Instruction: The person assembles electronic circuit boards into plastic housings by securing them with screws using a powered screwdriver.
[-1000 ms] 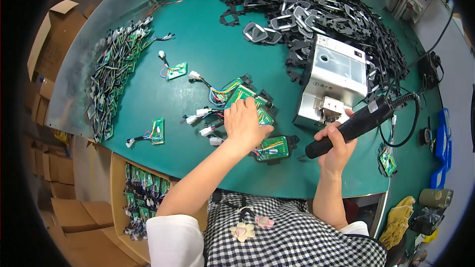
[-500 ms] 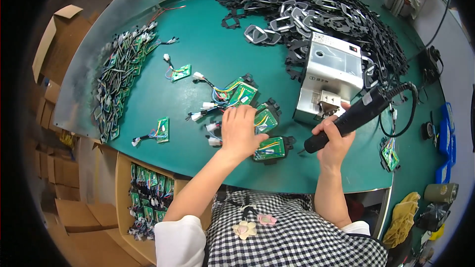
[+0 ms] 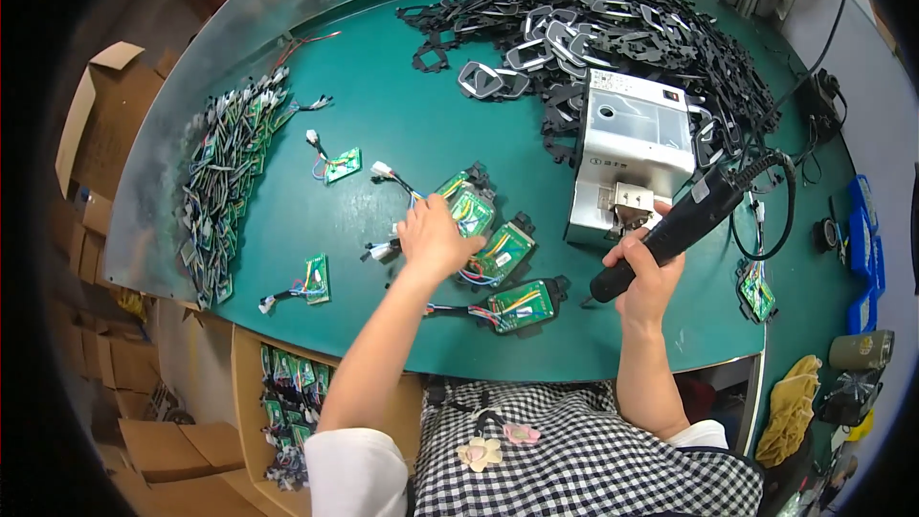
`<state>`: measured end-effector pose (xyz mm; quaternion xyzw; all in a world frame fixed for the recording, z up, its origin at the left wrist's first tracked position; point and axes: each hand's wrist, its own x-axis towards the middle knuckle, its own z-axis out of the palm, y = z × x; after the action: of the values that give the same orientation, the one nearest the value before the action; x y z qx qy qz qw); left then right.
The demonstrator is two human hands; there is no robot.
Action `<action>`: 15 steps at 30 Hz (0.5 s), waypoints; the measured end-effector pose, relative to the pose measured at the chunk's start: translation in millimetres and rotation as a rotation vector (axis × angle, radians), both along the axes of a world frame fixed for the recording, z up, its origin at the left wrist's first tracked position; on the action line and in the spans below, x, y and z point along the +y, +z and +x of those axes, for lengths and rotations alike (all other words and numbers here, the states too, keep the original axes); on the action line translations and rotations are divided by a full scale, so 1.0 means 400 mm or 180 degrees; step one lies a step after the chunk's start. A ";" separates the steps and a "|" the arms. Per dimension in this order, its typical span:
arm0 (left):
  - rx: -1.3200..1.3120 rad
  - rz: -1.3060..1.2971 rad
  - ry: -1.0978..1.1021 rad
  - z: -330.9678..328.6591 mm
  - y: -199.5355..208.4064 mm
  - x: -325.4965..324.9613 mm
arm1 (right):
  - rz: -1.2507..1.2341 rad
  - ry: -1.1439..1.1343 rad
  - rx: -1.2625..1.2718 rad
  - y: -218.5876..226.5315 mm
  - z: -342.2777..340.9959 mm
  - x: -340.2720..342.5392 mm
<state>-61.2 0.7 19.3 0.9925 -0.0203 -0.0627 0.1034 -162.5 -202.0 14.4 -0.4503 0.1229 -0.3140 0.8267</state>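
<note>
My left hand point(image 3: 437, 237) reaches over a group of green circuit boards in black plastic frames. Its thumb and fingers close around the wired end of one circuit board point(image 3: 473, 213), partly hiding it. Nearer to me lie two more framed boards, a middle one point(image 3: 506, 251) and a front one point(image 3: 524, 307), with coloured wires and white plugs. In my right hand point(image 3: 648, 278) is a black electric screwdriver point(image 3: 684, 230), tilted with its bit pointing down and left, just above the table right of the front board.
A silver screw feeder point(image 3: 637, 134) stands beyond my right hand. Behind it spreads a pile of black frames point(image 3: 661, 38). At left lie heaped wired boards point(image 3: 230, 172) and two loose ones. A box of boards point(image 3: 251, 402) sits below the table edge; blue bins point(image 3: 863, 249) stand far right.
My left hand has moved left and slightly away from me, uncovering the middle and front boards. The front board's wires now stretch out to the left. My right hand keeps hold of the screwdriver.
</note>
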 end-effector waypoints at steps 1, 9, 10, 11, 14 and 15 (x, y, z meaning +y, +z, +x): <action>-0.0038 -0.0008 -0.0069 -0.007 0.002 -0.007 | -0.0005 0.0028 0.0032 -0.001 0.001 0.003; 0.0446 0.0069 -0.0104 0.008 0.021 -0.007 | 0.0004 0.0117 0.0189 -0.002 0.002 0.000; 0.0431 -0.0008 -0.0122 0.012 0.032 -0.011 | 0.0006 0.0108 0.0135 -0.003 0.003 -0.003; 0.0443 -0.0005 -0.0107 0.017 0.021 -0.005 | 0.0007 0.0112 0.0080 -0.002 0.000 -0.003; 0.0622 0.0307 -0.0379 0.061 0.023 0.015 | 0.0011 0.0139 0.0127 0.002 0.002 0.004; 0.0627 0.0301 -0.0370 0.059 0.024 0.014 | 0.0017 0.0150 0.0119 0.001 0.004 0.003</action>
<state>-37.8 6.2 29.0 0.9824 -0.0645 -0.1666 0.0541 -161.0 -200.6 14.7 -0.4567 0.1284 -0.2856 0.8327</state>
